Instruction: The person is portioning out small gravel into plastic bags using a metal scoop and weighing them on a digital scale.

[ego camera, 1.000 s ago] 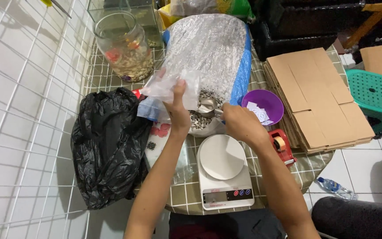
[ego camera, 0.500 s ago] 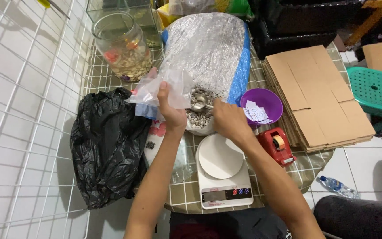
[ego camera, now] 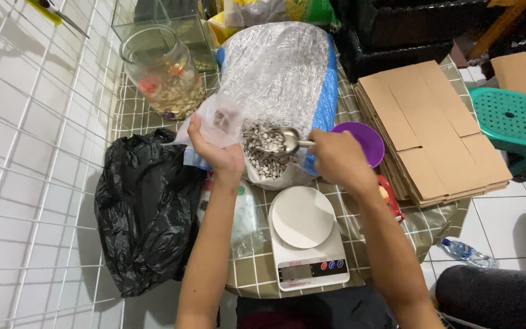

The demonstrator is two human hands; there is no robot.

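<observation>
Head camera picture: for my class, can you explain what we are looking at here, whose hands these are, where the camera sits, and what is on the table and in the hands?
The camera is worn on a person's head and looks down, so the two bare arms reaching up from the bottom edge are that person's own. The left hand holds a small clear plastic bag. The right hand holds a metal scoop over a big open sack of speckled pebbles. On the tiled table in front stands a white kitchen scale with nothing on its round plate. To the left lies a black plastic bag, behind it a glass jar. To the right are a purple bowl and flat cardboard.
</observation>
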